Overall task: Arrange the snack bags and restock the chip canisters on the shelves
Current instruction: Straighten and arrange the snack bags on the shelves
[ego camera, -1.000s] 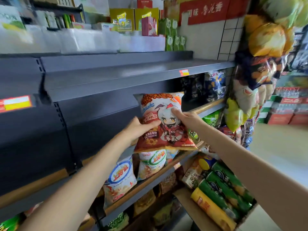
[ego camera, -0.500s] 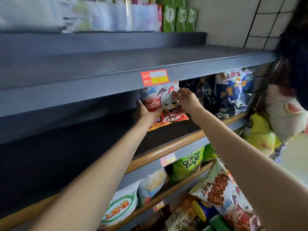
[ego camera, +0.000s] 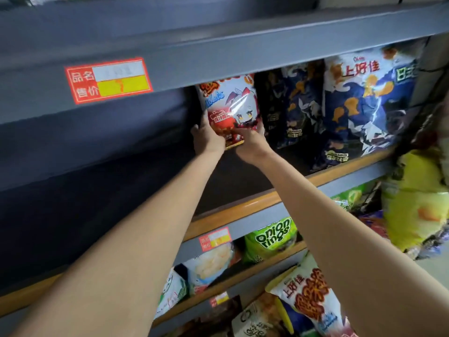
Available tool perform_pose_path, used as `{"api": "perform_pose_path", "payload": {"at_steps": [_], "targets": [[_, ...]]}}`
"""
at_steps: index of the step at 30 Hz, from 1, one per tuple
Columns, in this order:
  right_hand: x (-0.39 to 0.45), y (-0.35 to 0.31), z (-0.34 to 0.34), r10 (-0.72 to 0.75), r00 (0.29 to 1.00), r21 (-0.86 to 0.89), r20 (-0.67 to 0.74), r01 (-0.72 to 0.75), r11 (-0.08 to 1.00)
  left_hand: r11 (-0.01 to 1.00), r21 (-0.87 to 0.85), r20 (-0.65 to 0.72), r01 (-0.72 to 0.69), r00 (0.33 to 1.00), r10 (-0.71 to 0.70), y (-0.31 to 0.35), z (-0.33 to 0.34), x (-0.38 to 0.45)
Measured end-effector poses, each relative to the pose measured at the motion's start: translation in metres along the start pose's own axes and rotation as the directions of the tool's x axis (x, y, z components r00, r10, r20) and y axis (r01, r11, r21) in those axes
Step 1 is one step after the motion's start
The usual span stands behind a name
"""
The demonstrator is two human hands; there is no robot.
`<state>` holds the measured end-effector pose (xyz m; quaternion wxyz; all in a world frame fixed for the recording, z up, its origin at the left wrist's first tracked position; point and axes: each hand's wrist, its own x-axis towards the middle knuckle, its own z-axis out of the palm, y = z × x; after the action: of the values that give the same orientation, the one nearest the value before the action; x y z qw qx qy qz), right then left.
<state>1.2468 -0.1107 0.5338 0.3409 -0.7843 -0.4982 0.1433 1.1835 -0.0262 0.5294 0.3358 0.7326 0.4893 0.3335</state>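
A red and white snack bag (ego camera: 228,105) with a cartoon figure stands upright deep on the dark middle shelf (ego camera: 243,181). My left hand (ego camera: 206,138) grips its lower left edge. My right hand (ego camera: 251,141) holds its lower right corner from below. Dark blue snack bags (ego camera: 298,103) stand directly to its right, and a bigger blue bag (ego camera: 364,100) leans at the shelf's front right. No chip canisters show in this view.
The upper shelf's grey front lip (ego camera: 243,49) with a red price tag (ego camera: 108,80) hangs low over the bag. Left of the bag the shelf is dark and bare. Below are onion rings bags (ego camera: 272,237) and other snacks; yellow bags (ego camera: 418,203) hang at the right.
Both hands have pushed the red and white bag from in front of the shelves into the back of the middle shelf and stood it upright. The view has moved closer.
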Motion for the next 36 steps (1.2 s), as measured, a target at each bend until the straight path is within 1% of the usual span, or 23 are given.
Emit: {"api": "perform_pose_path", "payload": {"at_steps": [3, 6, 8, 9, 11, 13, 15, 16, 19, 21, 22, 24, 25, 26, 27, 28, 29, 30, 32, 33, 34, 35, 36], "targets": [[0.017, -0.002, 0.013, 0.037, 0.999, -0.161, 0.026, -0.032, 0.986, 0.993, 0.104, 0.031, -0.047, 0.999, 0.044, -0.008, -0.011, -0.008], [0.025, -0.003, 0.021, 0.099, 0.994, -0.207, 0.037, -0.090, 0.974, 0.985, 0.123, 0.038, -0.122, 0.992, 0.118, -0.013, -0.033, -0.027], [0.018, -0.014, 0.017, 0.122, 0.992, -0.191, -0.035, -0.126, 0.974, 0.977, 0.113, 0.002, -0.181, 0.983, 0.182, -0.017, -0.056, -0.044], [0.009, -0.021, 0.015, 0.093, 0.991, -0.161, -0.097, -0.108, 0.981, 0.969, 0.096, -0.030, -0.229, 0.972, 0.233, -0.021, -0.069, -0.055], [-0.027, -0.040, 0.019, -0.065, 0.965, -0.097, -0.256, 0.042, 0.994, 0.935, 0.065, -0.115, -0.349, 0.928, 0.355, -0.036, -0.099, -0.084], [-0.075, -0.063, 0.042, -0.272, 0.902, -0.034, -0.334, 0.277, 0.960, 0.876, 0.069, -0.185, -0.477, 0.857, 0.481, -0.059, -0.132, -0.125], [-0.126, -0.082, 0.082, -0.428, 0.846, 0.049, -0.319, 0.466, 0.884, 0.831, 0.103, -0.210, -0.546, 0.805, 0.555, -0.096, -0.165, -0.174], [-0.150, -0.089, 0.105, -0.488, 0.827, 0.056, -0.280, 0.522, 0.851, 0.833, 0.123, -0.201, -0.539, 0.808, 0.553, -0.121, -0.179, -0.198], [-0.211, -0.104, 0.167, -0.620, 0.770, -0.014, -0.154, 0.625, 0.780, 0.900, 0.173, -0.149, -0.400, 0.893, 0.425, -0.211, -0.220, -0.269], [-0.236, -0.112, 0.200, -0.635, 0.766, 0.008, -0.102, 0.639, 0.769, 0.945, 0.212, -0.117, -0.248, 0.954, 0.276, -0.273, -0.244, -0.309], [-0.246, -0.115, 0.217, -0.621, 0.779, 0.052, -0.091, 0.626, 0.778, 0.959, 0.240, -0.103, -0.148, 0.979, 0.177, -0.302, -0.253, -0.325], [-0.269, -0.120, 0.260, -0.539, 0.842, 0.202, 0.006, 0.527, 0.826, 0.953, 0.292, -0.050, 0.082, 0.996, -0.071, -0.359, -0.267, -0.354], [-0.284, -0.117, 0.286, -0.455, 0.882, 0.242, 0.123, 0.418, 0.875, 0.936, 0.299, -0.019, 0.187, 0.982, -0.190, -0.386, -0.270, -0.368], [-0.299, -0.107, 0.317, -0.342, 0.897, 0.223, 0.281, 0.286, 0.932, 0.914, 0.301, 0.010, 0.272, 0.957, -0.288, -0.413, -0.270, -0.381], [-0.313, -0.095, 0.349, -0.220, 0.873, 0.154, 0.435, 0.168, 0.974, 0.890, 0.313, 0.044, 0.332, 0.931, -0.362, -0.437, -0.271, -0.393], [-0.325, -0.077, 0.382, -0.094, 0.824, 0.045, 0.558, 0.082, 0.996, 0.873, 0.334, 0.085, 0.355, 0.911, -0.403, -0.459, -0.272, -0.402], [-0.337, -0.058, 0.414, 0.009, 0.773, -0.079, 0.634, 0.053, 0.995, 0.863, 0.354, 0.126, 0.360, 0.896, -0.426, -0.478, -0.271, -0.409], [-0.351, -0.043, 0.440, 0.080, 0.726, -0.183, 0.683, 0.064, 0.981, 0.849, 0.379, 0.163, 0.368, 0.876, -0.453, -0.494, -0.270, -0.417], [-0.376, -0.016, 0.491, 0.132, 0.646, -0.302, 0.752, 0.159, 0.940, 0.814, 0.426, 0.236, 0.394, 0.820, -0.521, -0.525, -0.268, -0.426], [-0.386, -0.010, 0.512, 0.120, 0.599, -0.336, 0.792, 0.263, 0.904, 0.801, 0.445, 0.252, 0.401, 0.802, -0.542, -0.541, -0.265, -0.429], [-0.397, -0.008, 0.533, 0.115, 0.561, -0.359, 0.820, 0.348, 0.866, 0.792, 0.457, 0.255, 0.404, 0.794, -0.552, -0.555, -0.264, -0.432], [-0.407, -0.006, 0.550, 0.080, 0.544, -0.361, 0.835, 0.433, 0.826, 0.792, 0.460, 0.247, 0.401, 0.799, -0.548, -0.567, -0.261, -0.436], [-0.414, -0.007, 0.568, 0.092, 0.530, -0.363, 0.843, 0.433, 0.825, 0.802, 0.456, 0.237, 0.385, 0.817, -0.526, -0.577, -0.259, -0.441]]}}
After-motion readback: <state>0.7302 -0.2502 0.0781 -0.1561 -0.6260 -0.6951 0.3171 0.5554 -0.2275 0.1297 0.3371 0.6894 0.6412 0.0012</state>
